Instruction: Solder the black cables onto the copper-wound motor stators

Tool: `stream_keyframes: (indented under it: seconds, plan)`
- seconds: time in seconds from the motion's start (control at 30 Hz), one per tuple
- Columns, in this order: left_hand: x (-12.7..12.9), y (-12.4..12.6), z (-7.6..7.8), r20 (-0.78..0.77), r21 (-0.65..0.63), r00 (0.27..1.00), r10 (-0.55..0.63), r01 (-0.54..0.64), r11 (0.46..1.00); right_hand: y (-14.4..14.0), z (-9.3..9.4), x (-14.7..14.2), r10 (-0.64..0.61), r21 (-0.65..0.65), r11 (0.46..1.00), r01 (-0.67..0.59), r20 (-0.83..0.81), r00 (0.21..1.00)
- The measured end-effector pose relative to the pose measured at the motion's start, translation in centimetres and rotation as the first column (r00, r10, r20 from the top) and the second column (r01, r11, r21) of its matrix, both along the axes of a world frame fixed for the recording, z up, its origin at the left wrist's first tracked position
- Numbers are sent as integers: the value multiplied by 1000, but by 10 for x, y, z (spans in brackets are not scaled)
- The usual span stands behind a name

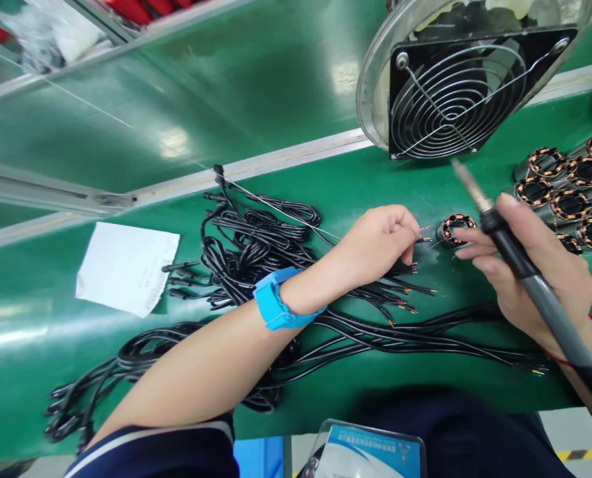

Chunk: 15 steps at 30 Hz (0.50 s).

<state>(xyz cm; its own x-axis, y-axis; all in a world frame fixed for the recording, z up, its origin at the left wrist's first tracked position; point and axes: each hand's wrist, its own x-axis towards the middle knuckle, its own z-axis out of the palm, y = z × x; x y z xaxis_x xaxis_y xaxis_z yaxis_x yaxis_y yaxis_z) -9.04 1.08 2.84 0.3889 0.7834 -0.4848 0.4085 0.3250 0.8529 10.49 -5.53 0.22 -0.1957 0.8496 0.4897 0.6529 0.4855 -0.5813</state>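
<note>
My left hand [381, 240], with a blue strap [276, 305] at its wrist, pinches a black cable whose coloured wire ends [424, 238] poke out past the fingertips. Just right of these ends stands a motor stator [456, 227] with copper windings. My right hand [539, 279] grips a soldering iron [512, 245], its metal tip pointing up and left, above the stator and off it. Two fingers of that hand stretch to the stator's right edge; whether they touch it I cannot tell. Under my left forearm lie bundles of black cables [246, 245] with stripped ends.
A fan with a wire guard [450, 113] stands at the back, close behind the iron's tip. Several more stators [569, 199] are grouped at the right. A white paper [127, 269] lies at the left. More long cables [375, 338] run along the front of the green table.
</note>
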Motion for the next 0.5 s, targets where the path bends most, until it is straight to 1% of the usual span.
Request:
stream_keyframes:
  seconds: [0.03, 0.07, 0.1, 0.17, 0.23, 0.33, 0.4, 0.5]
  plan:
    - [0, 0, 0, -4, 5, 1000, -2, 2, 1000, 0, -1, -1, 15, -30, 999, -16, -55, 998]
    - [0, 0, 0, -8, 11, 1000, -3, 3, 1000, 1, -2, -2, 24, -48, 998, -28, -75, 997]
    - [0, 1, -1, -11, 19, 1000, -3, 3, 1000, 2, -3, -3, 25, -55, 998, -27, -52, 998]
    - [0, 1, -2, -11, 30, 1000, -3, 3, 1000, 6, -3, -4, 32, -67, 997, -26, 78, 996]
    - [0, 2, -3, -3, 41, 1000, -3, 3, 999, 8, -4, -4, 50, -86, 996, -33, 203, 978]
    - [0, 2, -5, -2, 70, 1000, -11, 11, 997, 10, -6, -4, 74, -103, 993, -50, 246, 966]
    - [-1, 2, -6, -10, 99, 999, -33, 33, 995, 10, -7, -3, 44, -84, 996, -23, 263, 964]
    - [-2, 0, -7, -11, 161, 997, -81, 82, 983, 8, -5, -2, -39, -20, 999, 47, 298, 954]
